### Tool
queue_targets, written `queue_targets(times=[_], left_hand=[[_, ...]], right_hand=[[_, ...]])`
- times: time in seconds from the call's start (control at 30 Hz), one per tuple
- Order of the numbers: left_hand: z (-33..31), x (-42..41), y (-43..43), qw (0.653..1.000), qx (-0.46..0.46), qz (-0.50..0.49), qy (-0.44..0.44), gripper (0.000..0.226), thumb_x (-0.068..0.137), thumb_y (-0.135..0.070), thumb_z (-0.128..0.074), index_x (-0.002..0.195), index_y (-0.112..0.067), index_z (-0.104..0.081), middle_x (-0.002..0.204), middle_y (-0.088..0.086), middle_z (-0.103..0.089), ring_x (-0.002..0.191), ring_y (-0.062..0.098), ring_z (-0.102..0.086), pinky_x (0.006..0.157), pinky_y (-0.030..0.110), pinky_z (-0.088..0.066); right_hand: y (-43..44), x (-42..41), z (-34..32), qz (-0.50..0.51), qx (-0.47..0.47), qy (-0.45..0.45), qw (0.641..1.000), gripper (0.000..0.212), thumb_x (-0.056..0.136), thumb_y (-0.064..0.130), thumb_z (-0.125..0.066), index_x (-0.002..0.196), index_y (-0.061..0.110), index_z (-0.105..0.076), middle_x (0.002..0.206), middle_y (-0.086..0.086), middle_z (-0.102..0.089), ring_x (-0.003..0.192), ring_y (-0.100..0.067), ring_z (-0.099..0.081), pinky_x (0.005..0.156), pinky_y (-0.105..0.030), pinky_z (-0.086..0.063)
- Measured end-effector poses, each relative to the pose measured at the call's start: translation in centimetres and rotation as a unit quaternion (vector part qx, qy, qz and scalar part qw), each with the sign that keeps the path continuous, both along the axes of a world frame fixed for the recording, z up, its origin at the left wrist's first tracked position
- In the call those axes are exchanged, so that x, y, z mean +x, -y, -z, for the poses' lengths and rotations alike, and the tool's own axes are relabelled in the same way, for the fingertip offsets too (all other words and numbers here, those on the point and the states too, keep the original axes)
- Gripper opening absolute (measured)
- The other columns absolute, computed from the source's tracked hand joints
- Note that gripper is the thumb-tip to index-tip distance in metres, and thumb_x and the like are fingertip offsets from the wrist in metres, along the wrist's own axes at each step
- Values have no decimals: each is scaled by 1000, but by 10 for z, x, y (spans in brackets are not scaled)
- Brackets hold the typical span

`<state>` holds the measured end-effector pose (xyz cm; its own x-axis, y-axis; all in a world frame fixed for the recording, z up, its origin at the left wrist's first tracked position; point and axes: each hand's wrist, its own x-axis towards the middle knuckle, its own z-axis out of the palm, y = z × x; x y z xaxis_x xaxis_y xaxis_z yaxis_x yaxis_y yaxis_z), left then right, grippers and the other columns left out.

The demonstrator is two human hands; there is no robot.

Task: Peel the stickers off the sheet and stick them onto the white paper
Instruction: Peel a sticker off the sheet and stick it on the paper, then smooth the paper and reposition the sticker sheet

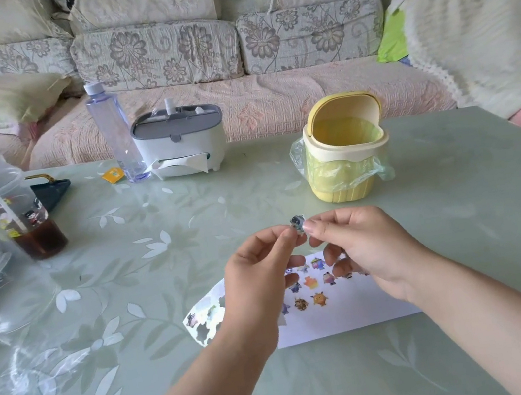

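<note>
Above the middle of the desk (192,254), both hands are raised and meet on one small sticker (298,224), a grey-blue cartoon figure. The left hand (257,267) pinches the sticker from its 9 o'clock side between thumb and forefinger. The right hand (365,248) pinches it from its 3 o'clock side the same way. The remaining fingers of each hand are loosely curled below. The sticker is held in the air, clear of the desk and above the far edge of the white paper (352,313). The paper lies flat on the desk at 6 o'clock from the hands. Rows of small coloured figures (310,289) show on its far left part, some of them hidden behind the fingers. The sticker sheet (204,318) lies at 9 o'clock of the paper and shows a few figures and dark cut-out shapes. The left wrist covers its right part, so I cannot tell whether it overlaps the paper. At 12 o'clock from the hands stands a yellow bin (345,154) lined with a thin plastic bag, its flap lid tipped back. At 11 o'clock are a white and grey tissue box (179,142) and, just beside it, a clear bottle (113,129). At 9 o'clock, near the desk's edge, stands a domed plastic cup (11,213) with a straw and dark drink. A flowered sofa (157,55) runs along behind the desk.
</note>
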<state>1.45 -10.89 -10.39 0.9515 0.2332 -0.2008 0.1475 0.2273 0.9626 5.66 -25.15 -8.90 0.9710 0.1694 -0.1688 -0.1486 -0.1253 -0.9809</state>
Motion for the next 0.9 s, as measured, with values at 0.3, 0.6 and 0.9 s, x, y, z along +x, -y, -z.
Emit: queue_targets(times=[0.3,0.6,0.9], left_hand=[[19,7,-1,922,375,83,43,26,95,-28,-60,119,-34,-66,96,-18,-73,82,-1,-65,58,16,-49],[52,11,-10,698,658,263,103,44,94,-50,-54,136,-37,-56,144,-19,-45,130,10,-37,102,26,-32],[57,14,-10,702,652,264,109,46,93,-50,-56,136,-35,-56,142,-18,-44,128,10,-36,99,26,-35]], right_hand=[[40,15,20,8,-222,11,975,16,94,20,-66,83,9,-71,73,-2,-67,48,-12,-53,41,-17,-36],[48,11,47,-170,-416,-18,893,31,87,38,-66,84,7,-67,61,3,-49,52,-12,-42,58,-25,-37],[43,13,51,-160,-436,19,885,25,90,35,-64,85,11,-67,58,9,-47,51,-9,-38,57,-28,-39]])
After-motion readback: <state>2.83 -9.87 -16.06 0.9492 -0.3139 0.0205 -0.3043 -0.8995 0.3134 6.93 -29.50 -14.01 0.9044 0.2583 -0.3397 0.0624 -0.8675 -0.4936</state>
